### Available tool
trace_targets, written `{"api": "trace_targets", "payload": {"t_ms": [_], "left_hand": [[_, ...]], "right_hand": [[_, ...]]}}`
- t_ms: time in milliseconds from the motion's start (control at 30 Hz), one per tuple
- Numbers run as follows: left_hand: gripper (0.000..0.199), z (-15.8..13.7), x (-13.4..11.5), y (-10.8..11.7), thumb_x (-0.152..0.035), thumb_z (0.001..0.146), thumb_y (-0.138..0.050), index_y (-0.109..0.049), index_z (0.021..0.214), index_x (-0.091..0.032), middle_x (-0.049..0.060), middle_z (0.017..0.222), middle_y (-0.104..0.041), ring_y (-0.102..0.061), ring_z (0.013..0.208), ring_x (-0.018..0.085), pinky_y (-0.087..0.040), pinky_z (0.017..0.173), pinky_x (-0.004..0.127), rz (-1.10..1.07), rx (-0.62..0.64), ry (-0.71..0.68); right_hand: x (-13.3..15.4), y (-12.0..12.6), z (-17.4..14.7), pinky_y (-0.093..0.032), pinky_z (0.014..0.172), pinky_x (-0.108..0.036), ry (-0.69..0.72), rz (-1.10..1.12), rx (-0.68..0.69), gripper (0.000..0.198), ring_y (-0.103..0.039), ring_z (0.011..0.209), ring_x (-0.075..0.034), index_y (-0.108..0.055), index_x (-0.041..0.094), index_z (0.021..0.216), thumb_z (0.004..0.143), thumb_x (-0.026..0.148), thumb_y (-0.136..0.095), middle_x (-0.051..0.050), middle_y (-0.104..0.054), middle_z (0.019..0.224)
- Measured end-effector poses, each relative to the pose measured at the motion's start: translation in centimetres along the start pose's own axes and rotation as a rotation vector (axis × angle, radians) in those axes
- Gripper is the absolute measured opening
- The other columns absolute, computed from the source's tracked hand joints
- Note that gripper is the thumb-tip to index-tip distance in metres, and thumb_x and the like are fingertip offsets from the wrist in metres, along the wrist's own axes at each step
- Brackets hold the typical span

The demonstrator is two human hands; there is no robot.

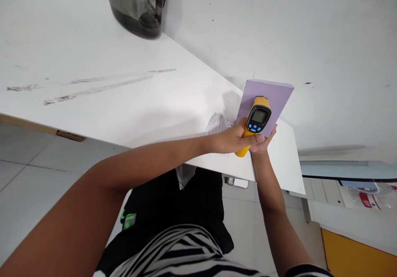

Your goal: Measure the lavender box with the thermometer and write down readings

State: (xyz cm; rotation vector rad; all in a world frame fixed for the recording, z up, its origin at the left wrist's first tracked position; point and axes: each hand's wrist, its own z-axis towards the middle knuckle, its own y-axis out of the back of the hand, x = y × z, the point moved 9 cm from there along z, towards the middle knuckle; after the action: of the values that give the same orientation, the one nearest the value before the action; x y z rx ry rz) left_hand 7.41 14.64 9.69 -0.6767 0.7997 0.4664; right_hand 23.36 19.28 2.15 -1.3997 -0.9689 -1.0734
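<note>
Left hand (232,139): clasping the grip of the yellow thermometer (258,122) with the fingers; crossing its near side with the thumb (257,139), below the blue buttons (254,127).
Right hand (261,146): grasping the lower end of the purple box (279,101) with the fingers, partly hidden behind it; bearing its weight, by the look of it.
Purple box: held up over the right end of the worktop (124,124), near the wall (328,45); tilted, with one broad face toward the yellow thermometer.
Yellow thermometer: in front of that broad face; touching or just apart, impossible to tell from this angle.
Screen (259,115): turned toward the head; too small to read.
Good aim: point squarely at the broad face, away from its edges; better to leave a slight gap than to press in.
Steady hold: brace the purple box against swinging; squeeze the grip gently, to avoid tipping sideways.
Thumb: best clear of the blue buttons, against a stray press.
Around: crumpled printed sheet (217,124) on the worktop, just beside the left wrist; dark jug (136,10) well apart; best left alone.
</note>
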Motion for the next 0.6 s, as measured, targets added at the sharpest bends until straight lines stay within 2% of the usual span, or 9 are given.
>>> {"api": "trace_targets", "payload": {"t_ms": [133, 300, 433, 600], "left_hand": [[0.038, -0.09, 0.06, 0.00, -0.052, 0.089, -0.070, -0.066, 0.105, -0.018, 0.009, 0.105, -0.068, -0.064, 0.109, 0.026, -0.054, 0.098, 0.044, -0.009, -0.002, 0.014], [0.036, -0.13, 0.37, -0.05, -0.048, 0.088, -0.072, -0.065, 0.104, -0.017, 0.009, 0.105, -0.067, -0.063, 0.111, 0.027, -0.053, 0.099, 0.046, -0.036, -0.007, 0.049], [0.038, -0.18, 0.57, 0.03, -0.045, 0.086, -0.076, -0.065, 0.109, -0.017, 0.011, 0.110, -0.065, -0.059, 0.119, 0.030, -0.050, 0.104, 0.048, -0.076, -0.022, 0.060], [0.042, -0.27, 0.91, 0.10, -0.050, 0.087, -0.073, -0.062, 0.111, -0.017, 0.011, 0.109, -0.064, -0.059, 0.116, 0.028, -0.050, 0.102, 0.046, -0.049, -0.019, 0.079]], "right_hand": [[0.07, 0.10, -0.02, -0.058, 0.107, -0.043, 0.005, 0.002, -0.018, 0.054, -0.065, 0.128, -0.025, -0.072, 0.033, 0.103, 0.075, 0.079, -0.061, 0.001, -0.078, 0.113], [-0.02, 0.36, 0.00, -0.059, 0.104, -0.049, -0.014, -0.073, -0.033, 0.059, -0.060, 0.134, -0.029, -0.070, 0.034, 0.107, 0.080, 0.081, -0.049, -0.002, -0.075, 0.121], [-0.20, 0.34, 0.02, -0.063, 0.094, -0.050, -0.041, -0.070, -0.026, 0.057, -0.063, 0.129, -0.029, -0.070, 0.035, 0.108, 0.082, 0.080, -0.047, -0.002, -0.075, 0.121], [-0.17, 0.20, 0.03, -0.065, 0.086, -0.050, -0.038, -0.037, -0.019, 0.060, -0.064, 0.125, -0.031, -0.067, 0.034, 0.114, 0.081, 0.080, -0.049, -0.004, -0.075, 0.120]]}}
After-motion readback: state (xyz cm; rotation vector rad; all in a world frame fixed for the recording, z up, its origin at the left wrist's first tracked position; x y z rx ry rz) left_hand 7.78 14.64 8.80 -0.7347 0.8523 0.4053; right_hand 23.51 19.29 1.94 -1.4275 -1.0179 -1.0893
